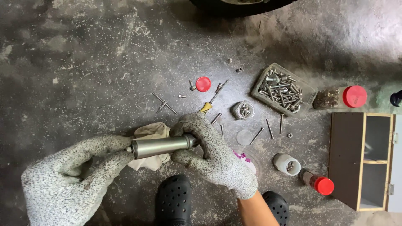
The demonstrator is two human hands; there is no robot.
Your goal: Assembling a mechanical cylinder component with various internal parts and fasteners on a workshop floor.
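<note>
Left hand, right hand hold steel cylinder (axis left-right, near level).

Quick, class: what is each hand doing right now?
Left hand: closed on one end of the metal cylinder.
Right hand: closed around its other end.

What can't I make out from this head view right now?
- Right end of the metal cylinder: wrapped by the right hand.
- Its left tip: covered by the left hand fingers.
- Cloth: mostly behind the cylinder.
- Purple bits: partly under the right glove.
- Dark round object: cut off by the top edge.
</note>
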